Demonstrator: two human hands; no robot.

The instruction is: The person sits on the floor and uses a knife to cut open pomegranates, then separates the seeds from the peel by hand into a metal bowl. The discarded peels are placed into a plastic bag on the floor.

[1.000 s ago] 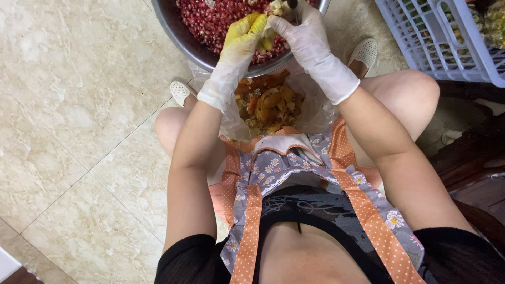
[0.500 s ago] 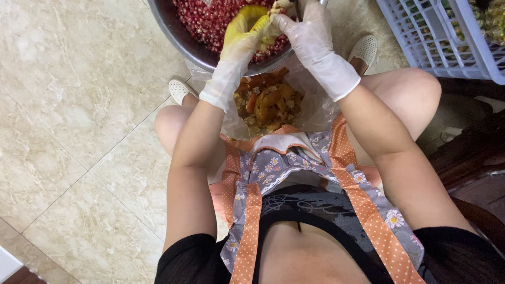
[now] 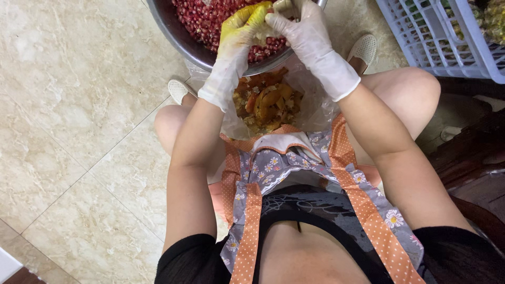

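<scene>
Both hands work over the bowl, gloved. Left hand [image 3: 239, 26]: glove stained yellow, fingers curled around a pale piece of pomegranate [image 3: 265, 29], gripping it from the near side. Right hand [image 3: 300, 26]: white glove, fingers bent and pinched onto the same piece from the other side; the two hands meet on it, held just above the seeds. How much fruit the piece has left in it cannot be told; the gloves cover most of it.

Seeds [image 3: 202, 18]: red, loose, heaped in the bowl, covering every part of its floor that shows. Judged from that heap, much of the seeding is done.

Bowl [image 3: 176, 37]: round, grey metal, on the floor ahead of the knees, its far part cut off by the top edge of the view.

Bag [image 3: 310, 100]: clear plastic, open-mouthed, between the knees and touching the bowl's near rim. Peels [image 3: 265, 102]: orange and yellow scraps, filling the bag's bottom; a fair number of fruits look spent.

Apron [image 3: 294, 168]: grey flowered cloth with orange dotted straps, worn by the seated person.

Crate [image 3: 431, 37]: pale blue slatted plastic, well to the right of the bowl. Something yellowish-green shows through its slats, too blurred to name; if that is whole fruit, work remains.

Floor [image 3: 79, 105]: beige marbled tile.
</scene>
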